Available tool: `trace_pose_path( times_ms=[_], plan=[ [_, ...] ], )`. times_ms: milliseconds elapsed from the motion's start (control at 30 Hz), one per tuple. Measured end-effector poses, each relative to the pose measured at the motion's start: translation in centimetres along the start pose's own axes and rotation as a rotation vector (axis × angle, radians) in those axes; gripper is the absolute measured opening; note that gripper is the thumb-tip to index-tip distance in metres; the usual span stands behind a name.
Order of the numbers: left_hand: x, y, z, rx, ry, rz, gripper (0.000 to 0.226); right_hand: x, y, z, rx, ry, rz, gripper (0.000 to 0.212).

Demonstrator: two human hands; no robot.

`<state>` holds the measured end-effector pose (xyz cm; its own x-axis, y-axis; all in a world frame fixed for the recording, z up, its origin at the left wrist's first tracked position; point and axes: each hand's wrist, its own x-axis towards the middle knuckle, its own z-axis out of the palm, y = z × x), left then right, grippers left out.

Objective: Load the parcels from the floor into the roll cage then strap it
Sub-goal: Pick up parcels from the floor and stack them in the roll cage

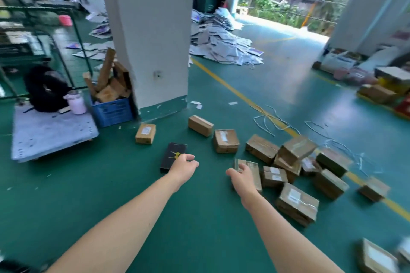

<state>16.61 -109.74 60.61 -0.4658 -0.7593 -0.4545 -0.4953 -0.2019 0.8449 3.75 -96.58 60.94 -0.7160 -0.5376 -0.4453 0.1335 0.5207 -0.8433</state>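
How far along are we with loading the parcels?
Early. Done: nothing visibly loaded. In hand: nothing; left hand reaches over the flat black box, right hand over a narrow brown cardboard parcel. Left: the scattered brown cardboard parcels on the green floor, then strapping.

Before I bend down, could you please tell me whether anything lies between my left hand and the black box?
Nothing visible does: the left hand overlaps the black box in view, fingers loosely curled and empty; the nearest brown parcel lies apart.

Left hand [183, 167] and right hand [241, 176] are bare, as are 2 forearms [124, 213] to the elbow.
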Motion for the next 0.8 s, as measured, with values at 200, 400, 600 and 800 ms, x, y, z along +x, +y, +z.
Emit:
trace_pose_path(
  times_ms=[200,400,600,800],
  plan=[
    [7.4,3.9,6.5,0.088,-0.135,0.006,0.036,6.3,-0.5,-4.8,0.072,0.128,0.102,0.063],
    [17.5,9.9,11.9,0.166,-0.271,0.036,0.036,14.5,-2.8,-8.5,0.129,0.29,0.156,0.064],
    [26.2,17.3,17.3,0.238,-0.439,0.071,0.039,22.4,-6.5,-12.3,0.208,0.455,0.21,0.061],
    [31.3,21.5,22.1,0.341,-0.539,0.087,0.037,27.9,-7.9,-15.3,0.28,0.542,0.277,0.065]
  ],
)
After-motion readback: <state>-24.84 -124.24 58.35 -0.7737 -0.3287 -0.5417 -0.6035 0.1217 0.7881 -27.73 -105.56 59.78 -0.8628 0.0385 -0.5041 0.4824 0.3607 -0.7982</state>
